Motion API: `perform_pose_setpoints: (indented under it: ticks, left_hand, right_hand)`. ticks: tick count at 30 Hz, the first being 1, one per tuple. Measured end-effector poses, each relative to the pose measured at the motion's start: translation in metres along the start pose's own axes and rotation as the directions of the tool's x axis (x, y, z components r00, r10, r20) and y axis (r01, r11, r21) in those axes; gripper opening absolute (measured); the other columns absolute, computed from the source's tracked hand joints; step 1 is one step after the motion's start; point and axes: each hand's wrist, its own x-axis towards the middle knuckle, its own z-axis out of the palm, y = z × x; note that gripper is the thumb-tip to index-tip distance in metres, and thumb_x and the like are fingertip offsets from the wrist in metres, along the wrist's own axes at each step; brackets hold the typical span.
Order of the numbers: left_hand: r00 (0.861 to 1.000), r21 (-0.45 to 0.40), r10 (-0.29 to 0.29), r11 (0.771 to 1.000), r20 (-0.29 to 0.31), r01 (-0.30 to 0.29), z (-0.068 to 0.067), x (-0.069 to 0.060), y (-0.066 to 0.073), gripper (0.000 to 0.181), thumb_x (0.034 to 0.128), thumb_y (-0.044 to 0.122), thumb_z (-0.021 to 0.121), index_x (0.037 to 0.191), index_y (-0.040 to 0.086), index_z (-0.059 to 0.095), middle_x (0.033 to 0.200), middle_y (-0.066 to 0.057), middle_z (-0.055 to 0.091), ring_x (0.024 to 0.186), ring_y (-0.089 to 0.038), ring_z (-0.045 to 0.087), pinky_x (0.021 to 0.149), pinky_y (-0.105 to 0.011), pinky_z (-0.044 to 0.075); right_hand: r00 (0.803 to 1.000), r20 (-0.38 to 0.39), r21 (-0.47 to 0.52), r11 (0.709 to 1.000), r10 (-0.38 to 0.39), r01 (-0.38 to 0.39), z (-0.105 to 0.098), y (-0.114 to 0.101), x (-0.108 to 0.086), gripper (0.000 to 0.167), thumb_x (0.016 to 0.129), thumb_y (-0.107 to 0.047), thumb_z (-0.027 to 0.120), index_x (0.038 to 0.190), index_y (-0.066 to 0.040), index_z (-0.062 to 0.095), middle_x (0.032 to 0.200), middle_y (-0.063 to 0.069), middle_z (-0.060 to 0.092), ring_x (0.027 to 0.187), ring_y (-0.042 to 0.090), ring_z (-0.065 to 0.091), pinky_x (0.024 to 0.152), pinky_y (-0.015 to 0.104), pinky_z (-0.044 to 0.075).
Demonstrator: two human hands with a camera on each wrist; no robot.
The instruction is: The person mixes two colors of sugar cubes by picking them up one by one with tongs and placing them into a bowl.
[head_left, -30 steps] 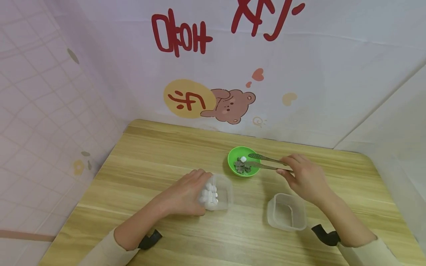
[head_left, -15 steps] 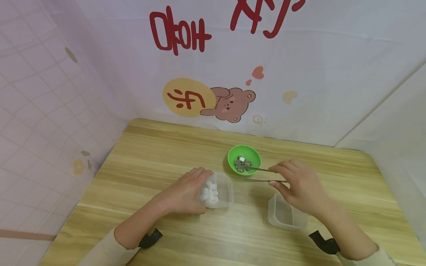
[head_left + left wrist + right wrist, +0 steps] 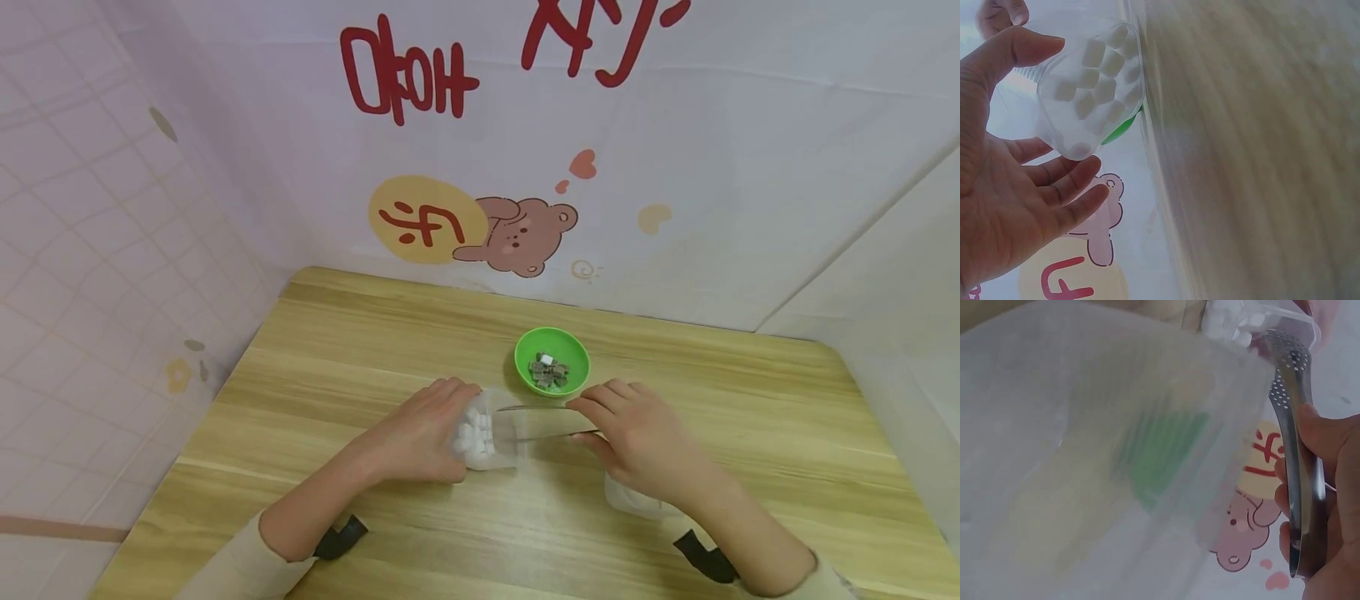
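My left hand (image 3: 416, 433) grips a clear plastic container (image 3: 512, 460) between thumb and fingers. White cubes (image 3: 476, 435) are gathered at the container's left side; in the left wrist view they show through its wall. My right hand (image 3: 637, 433) holds metal tongs (image 3: 1304, 469) with perforated tips. The tongs' arms are spread, and their tips reach into the container's right part, near the cubes; I see no cube between them. Just behind stands a green bowl (image 3: 572, 348) with several grey-brown cubes (image 3: 546, 375) and one white cube (image 3: 547, 360).
A second clear plastic container (image 3: 633, 498) stands on the wooden table (image 3: 375, 333) under my right hand, partly hidden by it. It blurs much of the right wrist view. A printed cloth wall (image 3: 675, 167) rises behind the table.
My right hand has moved the tongs left and toward me, from the green bowl into the left container. The white cube stays in the bowl. My left hand keeps its grip.
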Motion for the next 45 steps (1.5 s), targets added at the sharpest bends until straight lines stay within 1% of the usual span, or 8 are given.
perform_pose_setpoints:
  ticks: [3, 6, 11, 19, 35, 39, 43, 45]
  left_hand:
    - [1.0, 0.0, 0.006, 1.0, -0.005, -0.006, 0.0, 0.0, 0.0, 0.088, 0.064, 0.021, 0.084, 0.144, 0.007, 0.049, 0.124, 0.0, 0.055, 0.111, -0.017, 0.05, 0.096, -0.038, 0.048]
    - [1.0, 0.006, 0.01, 1.0, -0.012, -0.01, 0.001, 0.0, 0.0, 0.087, 0.0636, 0.021, 0.084, 0.143, 0.008, 0.05, 0.122, 0.001, 0.055, 0.109, -0.016, 0.05, 0.094, -0.037, 0.048]
    - [1.0, 0.014, 0.018, 1.0, -0.023, -0.017, 0.0, 0.001, 0.001, 0.089, 0.0623, 0.023, 0.086, 0.143, 0.009, 0.051, 0.121, 0.001, 0.056, 0.108, -0.015, 0.05, 0.092, -0.036, 0.048]
    - [1.0, 0.032, 0.005, 0.999, -0.008, -0.005, 0.0, 0.002, 0.001, 0.09, 0.0633, 0.025, 0.086, 0.144, 0.009, 0.05, 0.122, 0.002, 0.055, 0.109, -0.014, 0.049, 0.094, -0.036, 0.047]
    - [1.0, 0.032, 0.007, 0.999, -0.021, -0.006, 0.0, 0.001, 0.001, 0.09, 0.0631, 0.026, 0.087, 0.144, 0.009, 0.051, 0.121, 0.0, 0.056, 0.109, -0.015, 0.05, 0.093, -0.036, 0.048]
    - [1.0, 0.041, 0.012, 0.999, -0.019, -0.012, 0.001, 0.001, 0.001, 0.091, 0.0636, 0.028, 0.087, 0.145, 0.008, 0.05, 0.124, -0.001, 0.056, 0.112, -0.016, 0.051, 0.097, -0.038, 0.048]
    - [0.999, 0.076, 0.027, 0.997, -0.027, -0.025, 0.001, 0.0, 0.001, 0.091, 0.0645, 0.03, 0.086, 0.145, 0.007, 0.051, 0.126, -0.003, 0.057, 0.115, -0.02, 0.052, 0.101, -0.043, 0.046]
    - [0.999, 0.103, 0.033, 0.994, -0.032, -0.03, 0.001, 0.0, 0.001, 0.091, 0.0649, 0.031, 0.086, 0.145, 0.007, 0.051, 0.126, -0.003, 0.058, 0.116, -0.02, 0.052, 0.101, -0.044, 0.045]
  right_hand:
    - [0.998, 0.058, -0.022, 1.0, 0.009, -0.008, 0.003, -0.005, 0.004, 0.045, 0.111, -0.043, 0.045, 0.117, -0.006, 0.071, 0.109, 0.002, 0.069, 0.098, 0.024, 0.065, 0.077, 0.04, 0.053]
    - [0.997, 0.078, -0.031, 0.999, -0.003, 0.005, 0.006, -0.01, 0.008, 0.034, 0.106, -0.036, 0.057, 0.118, -0.007, 0.07, 0.11, 0.002, 0.069, 0.1, 0.025, 0.065, 0.077, 0.039, 0.053]
    - [0.996, 0.082, -0.034, 0.999, -0.035, 0.038, 0.013, -0.016, 0.016, 0.034, 0.09, -0.025, 0.078, 0.118, -0.008, 0.069, 0.11, 0.001, 0.069, 0.1, 0.024, 0.065, 0.077, 0.038, 0.052]
    - [0.998, 0.046, -0.022, 0.999, -0.047, 0.048, 0.024, -0.02, 0.019, 0.035, 0.086, -0.024, 0.083, 0.115, -0.008, 0.07, 0.107, 0.0, 0.07, 0.099, 0.022, 0.065, 0.077, 0.038, 0.052]
    - [0.995, -0.005, -0.004, 0.995, -0.101, 0.101, 0.027, -0.024, 0.018, 0.029, 0.086, -0.024, 0.078, 0.111, -0.008, 0.072, 0.101, -0.003, 0.07, 0.098, 0.019, 0.066, 0.087, 0.039, 0.055]
    - [0.995, -0.034, -0.016, 0.996, -0.093, 0.093, 0.027, -0.024, 0.017, 0.023, 0.102, -0.03, 0.064, 0.108, -0.009, 0.073, 0.1, -0.003, 0.071, 0.095, 0.02, 0.066, 0.08, 0.037, 0.054]
    - [0.996, -0.061, -0.031, 0.997, -0.067, 0.065, 0.024, -0.021, 0.014, 0.045, 0.113, -0.039, 0.04, 0.107, -0.01, 0.073, 0.1, -0.002, 0.071, 0.091, 0.02, 0.067, 0.07, 0.034, 0.049]
    - [0.997, -0.065, -0.027, 0.998, -0.049, 0.048, 0.021, -0.019, 0.012, 0.04, 0.113, -0.037, 0.045, 0.106, -0.009, 0.073, 0.1, -0.002, 0.072, 0.09, 0.021, 0.067, 0.069, 0.034, 0.049]
